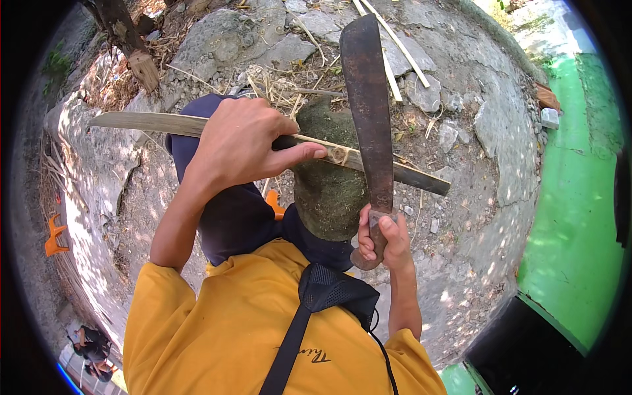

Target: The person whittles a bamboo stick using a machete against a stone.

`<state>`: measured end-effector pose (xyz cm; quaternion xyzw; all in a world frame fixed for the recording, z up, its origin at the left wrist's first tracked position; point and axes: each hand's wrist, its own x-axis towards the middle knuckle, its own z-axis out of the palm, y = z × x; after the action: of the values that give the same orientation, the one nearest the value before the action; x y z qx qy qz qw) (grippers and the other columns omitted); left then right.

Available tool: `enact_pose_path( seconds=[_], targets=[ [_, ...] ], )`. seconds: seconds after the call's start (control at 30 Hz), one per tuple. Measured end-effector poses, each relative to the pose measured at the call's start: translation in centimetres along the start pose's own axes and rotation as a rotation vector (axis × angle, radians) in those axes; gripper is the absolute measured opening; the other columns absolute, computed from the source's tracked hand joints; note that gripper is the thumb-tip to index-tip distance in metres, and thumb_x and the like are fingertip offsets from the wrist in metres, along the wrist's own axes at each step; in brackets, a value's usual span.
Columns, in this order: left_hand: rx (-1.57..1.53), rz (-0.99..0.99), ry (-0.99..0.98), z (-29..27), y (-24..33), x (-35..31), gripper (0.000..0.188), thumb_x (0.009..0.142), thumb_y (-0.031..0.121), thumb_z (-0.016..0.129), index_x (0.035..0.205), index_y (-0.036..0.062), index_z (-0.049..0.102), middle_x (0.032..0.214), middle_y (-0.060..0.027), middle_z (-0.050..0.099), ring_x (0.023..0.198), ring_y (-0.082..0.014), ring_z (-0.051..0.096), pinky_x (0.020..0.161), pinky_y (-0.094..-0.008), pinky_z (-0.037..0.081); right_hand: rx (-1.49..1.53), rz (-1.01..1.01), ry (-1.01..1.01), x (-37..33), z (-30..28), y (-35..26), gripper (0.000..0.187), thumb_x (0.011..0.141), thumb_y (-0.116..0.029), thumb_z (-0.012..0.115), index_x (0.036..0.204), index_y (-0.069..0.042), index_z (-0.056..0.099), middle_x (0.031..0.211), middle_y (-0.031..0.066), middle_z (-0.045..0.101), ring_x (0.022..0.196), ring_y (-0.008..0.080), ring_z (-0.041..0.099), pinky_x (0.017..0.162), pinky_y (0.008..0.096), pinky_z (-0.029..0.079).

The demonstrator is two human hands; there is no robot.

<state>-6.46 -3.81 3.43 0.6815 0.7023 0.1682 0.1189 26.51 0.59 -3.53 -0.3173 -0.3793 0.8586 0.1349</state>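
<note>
My left hand [247, 141] is closed round a long split bamboo strip [148, 122], with the thumb lying along its upper face. The strip slants across my lap from the left down to the right, and a pale node shows just right of the thumb. In my right hand [385, 240] is a machete [367, 99], gripped by its wooden handle, its broad rusty blade pointing away from me. The blade crosses over the strip right of the node; whether the two touch I cannot tell. Beneath them a mossy greenish stone [329, 197] stands between my knees.
Pale bamboo strips [398, 49] and shavings [289, 92] lie beyond the stone on cracked, rocky ground. A cut wooden post [141, 66] rises at the far left. Orange plastic pieces [56, 235] are at the left, a green surface [569, 197] at the right. People [92, 349] are at the lower left.
</note>
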Motion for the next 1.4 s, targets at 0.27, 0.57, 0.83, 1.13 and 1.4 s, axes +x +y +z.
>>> enact_pose_path(
  seconds=[0.27,0.57,0.83,1.13,1.4],
  targets=[
    [-0.017,-0.016,-0.009,0.0,0.0,-0.1,0.060,0.088,0.063,0.077,0.069,0.0058,0.077,0.048,-0.0127,0.047,0.047,-0.0336,0.050,0.049,-0.0419,0.036,0.034,-0.028,-0.023,1.2,0.6,-0.2,0.044,0.108,-0.041,0.057,0.111,0.003,0.058,0.066,0.0081,0.054,0.050,0.0111,0.047,0.046,0.0276,0.042],
    [-0.016,-0.017,-0.009,0.0,-0.1,-0.1,0.059,0.089,0.062,0.077,0.070,0.0061,0.077,0.048,-0.0131,0.048,0.047,-0.0339,0.052,0.049,-0.0419,0.037,0.124,-0.021,-0.039,2.1,1.4,-0.4,0.046,0.108,-0.044,0.057,0.110,0.002,0.057,0.065,0.0078,0.051,0.048,0.0116,0.047,0.045,0.0278,0.042],
    [-0.014,0.001,0.025,0.1,-0.1,-0.3,0.060,0.089,0.062,0.076,0.068,0.0061,0.075,0.047,-0.0131,0.047,0.047,-0.0346,0.051,0.049,-0.0425,0.037,0.177,0.002,-0.014,2.3,2.7,-1.0,0.047,0.108,-0.045,0.055,0.109,0.002,0.057,0.064,0.0076,0.051,0.045,0.0114,0.045,0.043,0.0274,0.042],
    [0.008,-0.004,0.021,0.1,-0.1,-0.3,0.063,0.089,0.063,0.076,0.063,0.0052,0.069,0.047,-0.0130,0.045,0.047,-0.0350,0.051,0.049,-0.0430,0.037,0.135,0.012,0.028,2.6,3.5,-2.0,0.049,0.108,-0.048,0.055,0.109,0.001,0.058,0.064,0.0069,0.052,0.045,0.0112,0.047,0.043,0.0272,0.042],
    [0.020,-0.002,0.041,0.4,-0.1,-0.5,0.061,0.088,0.064,0.077,0.067,0.0066,0.073,0.047,-0.0122,0.046,0.047,-0.0343,0.051,0.049,-0.0426,0.037,0.214,0.067,-0.019,3.2,3.4,-2.6,0.048,0.110,-0.048,0.050,0.109,0.000,0.057,0.064,0.0060,0.051,0.044,0.0109,0.046,0.043,0.0274,0.042]
  ],
)
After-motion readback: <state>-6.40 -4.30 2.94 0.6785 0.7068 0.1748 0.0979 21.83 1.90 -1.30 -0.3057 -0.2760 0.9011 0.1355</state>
